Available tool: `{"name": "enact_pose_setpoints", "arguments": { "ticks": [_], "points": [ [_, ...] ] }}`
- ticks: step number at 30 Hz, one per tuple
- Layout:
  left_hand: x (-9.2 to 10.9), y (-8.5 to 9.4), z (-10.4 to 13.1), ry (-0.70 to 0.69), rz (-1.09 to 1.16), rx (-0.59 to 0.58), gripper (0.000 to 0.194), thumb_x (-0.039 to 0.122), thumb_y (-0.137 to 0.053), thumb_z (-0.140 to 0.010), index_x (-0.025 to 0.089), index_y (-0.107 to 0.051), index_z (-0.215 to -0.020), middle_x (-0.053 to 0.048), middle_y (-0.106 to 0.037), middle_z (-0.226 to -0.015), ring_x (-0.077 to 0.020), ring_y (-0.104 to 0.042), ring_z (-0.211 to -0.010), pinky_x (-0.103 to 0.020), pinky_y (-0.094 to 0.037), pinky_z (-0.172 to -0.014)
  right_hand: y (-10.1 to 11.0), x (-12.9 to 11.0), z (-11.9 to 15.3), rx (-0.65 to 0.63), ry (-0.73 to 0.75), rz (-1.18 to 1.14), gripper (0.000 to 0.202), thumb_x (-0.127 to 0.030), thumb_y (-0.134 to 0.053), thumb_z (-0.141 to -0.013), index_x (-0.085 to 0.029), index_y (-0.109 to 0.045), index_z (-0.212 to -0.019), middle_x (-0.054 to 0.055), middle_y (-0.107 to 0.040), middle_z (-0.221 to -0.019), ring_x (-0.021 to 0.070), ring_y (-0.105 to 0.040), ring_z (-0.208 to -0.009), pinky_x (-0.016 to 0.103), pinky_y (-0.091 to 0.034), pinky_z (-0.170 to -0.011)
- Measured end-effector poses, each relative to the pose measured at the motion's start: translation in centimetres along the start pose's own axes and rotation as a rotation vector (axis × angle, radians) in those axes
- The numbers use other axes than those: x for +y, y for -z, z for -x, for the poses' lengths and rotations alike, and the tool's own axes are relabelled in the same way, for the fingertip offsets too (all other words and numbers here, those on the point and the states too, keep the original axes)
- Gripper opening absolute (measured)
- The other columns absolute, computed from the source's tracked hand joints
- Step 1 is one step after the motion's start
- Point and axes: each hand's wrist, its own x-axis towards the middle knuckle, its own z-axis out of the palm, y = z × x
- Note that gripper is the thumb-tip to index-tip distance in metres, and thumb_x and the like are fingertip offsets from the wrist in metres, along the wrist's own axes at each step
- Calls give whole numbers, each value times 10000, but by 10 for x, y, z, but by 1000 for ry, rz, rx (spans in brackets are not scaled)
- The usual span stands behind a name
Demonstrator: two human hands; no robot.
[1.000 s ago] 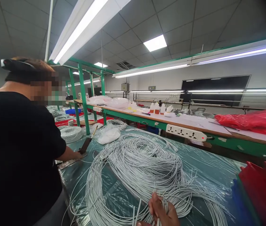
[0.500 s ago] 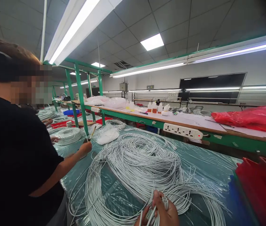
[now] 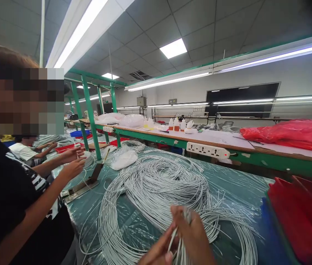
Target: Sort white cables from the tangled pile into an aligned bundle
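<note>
At the bottom edge of the view, the right hand (image 3: 193, 235) is curled shut around a small bunch of white wire ends (image 3: 178, 244), its back turned to the camera and thumb side up. The left hand (image 3: 158, 252) comes up from 7 o'clock of it, fingers pinched narrow on one or two strands of the same bunch, so the two hands meet on the wire and are touching or nearly so. The bunch runs steeply, close to a 12-to-6 line, its tips poking out above the right hand's fingers and its length dropping out of frame below.

The big wire coil (image 3: 161, 184) lies flat on the film-covered bench (image 3: 235, 184), spreading from 10 to 1 o'clock of the hands; its loose outer loops sweep past them on both sides, and the held strands seem to belong to it. The right hand is the nearer one to the coil's body.

At 9 o'clock a co-worker in a black shirt (image 3: 9, 198) stands with both hands near a cutter (image 3: 89, 180) on the bench.
</note>
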Motion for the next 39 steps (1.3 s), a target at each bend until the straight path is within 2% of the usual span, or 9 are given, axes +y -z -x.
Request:
{"name": "enact_pose_setpoints", "arguments": {
  "ticks": [2,4,8,10,13,18,24,32,39],
  "points": [
    [41,-10,-12,-50,119,-211,930,661,-546,-522,281,-208,-1301,-63,-406,-1318,-266,-316,-1226,-419,-236,-1021,8,-41,-12,54,155,29,430,-538,-512,-688,-176,-420,-475,-74,-331,-370,54,-304,-356,197,-258,-383],
    [86,-25,-25,-104,-91,-153,896,421,-684,-555,299,-198,-1298,-10,-223,-1410,-203,-246,-1260,-339,-172,-1059,9,-83,-23,56,288,32,408,-515,-520,-698,-176,-442,-485,-71,-350,-380,56,-326,-357,194,-280,-385],
    [152,-54,-63,-236,-572,180,563,170,-646,-582,256,-435,-1097,-12,-579,-1006,-194,-531,-911,-311,-442,-750,-6,-150,-49,40,451,66,426,-525,-533,-681,-175,-451,-452,-69,-351,-361,56,-338,-328,201,-291,-365],
    [174,-59,-89,-408,-602,308,370,138,-577,-605,220,-492,-955,1,-592,-875,-177,-538,-836,-296,-430,-697,-13,-176,-65,87,548,36,422,-516,-550,-669,-170,-457,-445,-62,-378,-366,56,-362,-342,205,-312,-384],
    [207,-57,-126,-419,-485,264,111,53,-486,-572,151,-502,-623,6,-540,-545,-125,-513,-526,-258,-394,-493,-14,-215,-87,130,662,-110,391,-497,-560,-669,-169,-459,-483,-63,-392,-406,49,-367,-368,209,-326,-411],
    [255,-55,-147,-499,-311,138,116,155,-504,-663,160,-428,-576,108,-235,-391,-10,-224,-320,-163,-194,-341,14,-261,-96,-241,773,-151,337,-467,-458,-765,-148,-562,-745,-29,-502,-611,91,-514,-601,254,-409,-594],
    [251,-42,-136,-343,-130,-40,55,180,-518,-701,127,-521,-687,112,-219,-375,0,-188,-303,-143,-125,-320,52,-217,-95,-333,735,-52,328,-445,-488,-766,-194,-603,-942,31,-614,-870,147,-549,-852,320,-415,-802],
    [213,-27,-116,-157,-131,-163,109,178,-532,-715,99,-583,-770,96,-283,-401,-3,-257,-324,-150,-214,-367,43,-162,-74,-252,739,-8,224,-299,-552,-752,-174,-556,-566,-59,-484,-502,76,-457,-557,218,-383,-619],
    [200,-17,-101,-120,-134,-205,61,202,-497,-751,148,-525,-749,75,-363,-472,-21,-336,-353,-173,-295,-402,45,-153,-71,-301,723,92,97,-260,-582,-710,-172,-608,-741,-30,-569,-648,112,-533,-661,239,-419,-645]
  ]
}}
